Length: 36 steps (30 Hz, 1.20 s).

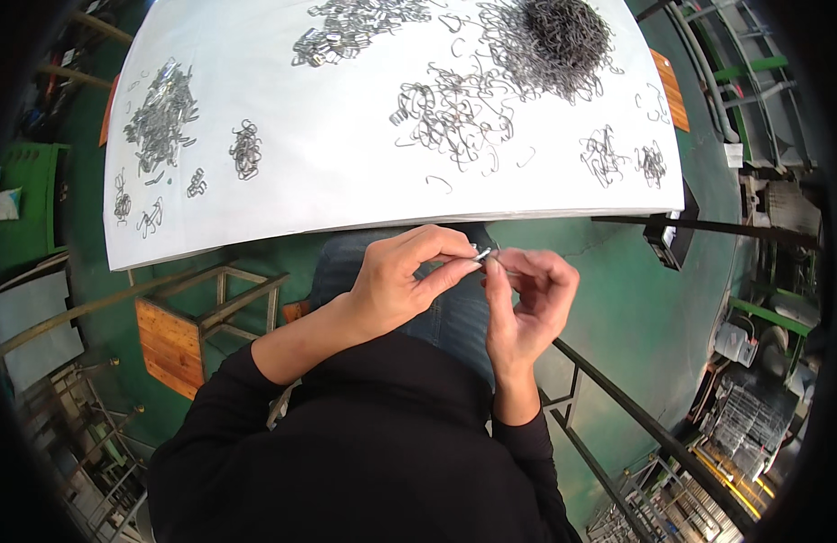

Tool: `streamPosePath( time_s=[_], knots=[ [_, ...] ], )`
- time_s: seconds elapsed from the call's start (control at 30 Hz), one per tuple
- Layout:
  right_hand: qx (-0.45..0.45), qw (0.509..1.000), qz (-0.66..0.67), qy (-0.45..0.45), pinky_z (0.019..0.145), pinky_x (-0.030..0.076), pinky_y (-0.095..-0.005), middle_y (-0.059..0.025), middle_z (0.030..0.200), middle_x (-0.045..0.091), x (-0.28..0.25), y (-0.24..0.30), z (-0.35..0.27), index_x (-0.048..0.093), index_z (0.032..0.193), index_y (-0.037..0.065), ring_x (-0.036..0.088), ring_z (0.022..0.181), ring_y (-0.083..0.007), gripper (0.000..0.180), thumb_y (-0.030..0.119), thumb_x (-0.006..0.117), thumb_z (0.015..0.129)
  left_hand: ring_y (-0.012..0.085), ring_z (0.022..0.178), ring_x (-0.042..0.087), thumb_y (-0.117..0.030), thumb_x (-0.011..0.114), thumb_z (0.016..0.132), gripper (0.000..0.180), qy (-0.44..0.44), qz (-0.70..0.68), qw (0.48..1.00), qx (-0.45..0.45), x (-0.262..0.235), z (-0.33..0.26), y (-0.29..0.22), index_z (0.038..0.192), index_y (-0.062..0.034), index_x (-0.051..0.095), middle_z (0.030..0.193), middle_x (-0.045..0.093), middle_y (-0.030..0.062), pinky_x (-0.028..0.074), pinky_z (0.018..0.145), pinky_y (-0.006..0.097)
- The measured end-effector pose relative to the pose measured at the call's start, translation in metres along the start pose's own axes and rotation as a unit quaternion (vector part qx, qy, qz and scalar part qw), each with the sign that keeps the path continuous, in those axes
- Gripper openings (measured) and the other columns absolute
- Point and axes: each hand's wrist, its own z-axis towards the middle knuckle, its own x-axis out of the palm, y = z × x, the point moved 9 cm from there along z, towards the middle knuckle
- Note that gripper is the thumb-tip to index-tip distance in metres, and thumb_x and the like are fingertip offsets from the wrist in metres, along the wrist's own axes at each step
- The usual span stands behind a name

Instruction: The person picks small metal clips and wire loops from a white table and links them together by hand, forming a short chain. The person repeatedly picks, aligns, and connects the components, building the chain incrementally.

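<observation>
My left hand [391,279]: fingers [451,273] clamped on a small metal piece [481,255], near the table [319,145].
My right hand [529,312]: its grip I cannot tell.

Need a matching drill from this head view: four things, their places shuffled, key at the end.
Things
1. Dense heap of dark wire hooks
2. Metal-framed stool with orange-brown wooden seat
3. Small shiny metal piece
4. Loose heap of silvery metal strips

Places
A. Pinched in the fingers of the left hand
B. Left part of the white tabletop
C. Far right part of the tabletop
D. On the green floor, left of the person

Pairs: 1-C, 2-D, 3-A, 4-B
</observation>
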Motion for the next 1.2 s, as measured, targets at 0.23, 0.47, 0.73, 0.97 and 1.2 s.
streamPosePath(
  time_s=[0.23,0.47,0.73,0.97,1.2],
  knots=[
    [-0.047,0.999,-0.017,0.000,0.068,0.055,-0.0249,-0.0157,0.093,0.064,-0.001,0.000,-0.008,0.043,0.107,0.000,0.066,0.076,-0.0145,0.036,-0.012,0.066,0.080,0.0238,0.081,0.063,-0.009,0.069,0.083,0.015,-0.105,0.268,0.957,0.023,-0.067,0.070,0.075,0.096,-0.0019,0.070,0.093,0.066,0.0115,0.052,0.068,0.032],
    [-0.042,0.999,-0.025,0.011,0.069,0.056,-0.0251,-0.0159,0.093,0.064,0.003,-0.002,-0.012,0.043,0.107,0.000,0.066,0.077,-0.0148,0.036,-0.012,0.065,0.081,0.0279,0.088,0.059,-0.008,0.066,0.082,0.020,-0.049,0.439,0.894,0.071,-0.047,0.095,0.104,0.101,-0.0013,0.065,0.094,0.058,0.0102,0.052,0.073,0.037],
    [-0.046,0.999,-0.024,0.015,0.068,0.054,-0.0234,-0.0135,0.092,0.064,0.011,-0.005,-0.010,0.045,0.106,0.000,0.064,0.076,-0.0130,0.035,-0.011,0.066,0.081,0.0268,0.079,0.064,0.000,0.060,0.083,0.024,-0.010,0.426,0.904,-0.012,-0.070,0.091,0.094,0.106,-0.0007,0.064,0.089,0.062,0.0119,0.053,0.070,0.034],
    [-0.066,0.997,-0.029,0.012,0.066,0.056,-0.0243,-0.0126,0.089,0.066,0.021,-0.011,-0.006,0.050,0.102,-0.003,0.068,0.073,-0.0144,0.030,-0.011,0.068,0.079,0.0135,0.090,0.066,-0.006,0.062,0.091,0.017,0.018,-0.088,0.971,-0.221,-0.035,0.034,0.065,0.105,0.0050,0.062,0.096,0.068,0.0113,0.052,0.074,0.023],
    [-0.101,0.994,-0.040,0.002,0.064,0.056,-0.0243,-0.0125,0.090,0.066,0.024,-0.005,-0.005,0.051,0.101,-0.003,0.068,0.073,-0.0144,0.030,-0.011,0.069,0.078,0.0084,0.083,0.063,-0.001,0.065,0.087,0.013,0.020,-0.157,0.966,-0.203,-0.019,0.019,0.020,0.098,0.0045,0.065,0.090,0.068,0.0076,0.050,0.073,0.020]
  ],
)
